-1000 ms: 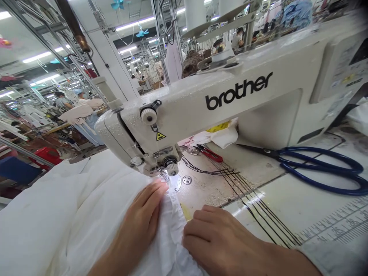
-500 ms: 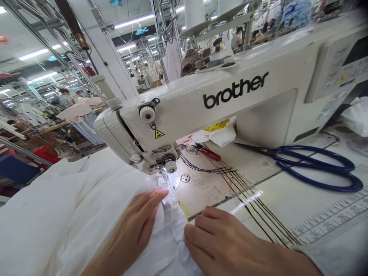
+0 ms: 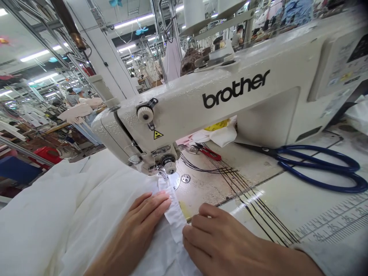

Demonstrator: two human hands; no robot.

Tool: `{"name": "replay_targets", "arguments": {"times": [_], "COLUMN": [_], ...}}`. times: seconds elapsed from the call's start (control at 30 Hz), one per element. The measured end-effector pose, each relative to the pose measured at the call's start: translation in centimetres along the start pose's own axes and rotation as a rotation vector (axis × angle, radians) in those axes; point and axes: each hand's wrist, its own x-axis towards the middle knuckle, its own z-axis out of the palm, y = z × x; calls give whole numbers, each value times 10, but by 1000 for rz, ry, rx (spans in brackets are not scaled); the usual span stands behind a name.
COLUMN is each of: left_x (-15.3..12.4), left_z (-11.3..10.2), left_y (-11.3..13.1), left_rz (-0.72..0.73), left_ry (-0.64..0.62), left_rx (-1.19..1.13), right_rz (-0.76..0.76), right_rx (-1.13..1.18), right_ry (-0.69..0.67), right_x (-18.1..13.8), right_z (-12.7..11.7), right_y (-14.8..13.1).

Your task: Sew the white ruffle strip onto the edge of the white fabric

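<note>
Left fingers [image 3: 155, 205] farther from presser foot [image 3: 163, 176]

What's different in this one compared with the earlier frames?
The left hand has drawn back from the presser foot toward the wearer, baring more of the white fabric between; it lies flat on it. The right hand stays curled at the fabric's edge. Scissors and red snips haven't moved.

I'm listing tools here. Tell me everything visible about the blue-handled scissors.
The scissors have two dark-blue handle loops, dark, metal-looking blades and a lighter pivot screw. They lie with the blades apparently closed and pointing left in the picture, before the sewing machine's column; the loops reach right, across the seam between machine bed and ruler-marked tabletop. Nothing holds them.
</note>
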Motion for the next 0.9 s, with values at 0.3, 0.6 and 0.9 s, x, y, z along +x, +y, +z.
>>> {"name": "replay_targets", "arguments": {"times": [0.3, 0.6, 0.9], "left_x": [1, 13, 13], "left_z": [0, 3, 2], "left_y": [-1, -29, -20], "left_rz": [-57, -58, -32], "left_ry": [5, 3, 64], "left_rx": [-90, -73, -156], "right_rz": [23, 185, 120], "right_rx": [133, 358, 177], "right_ry": [119, -86, -61], "right_x": [1, 19, 14], "right_z": [33, 31, 30], "right_y": [9, 23, 19]}}
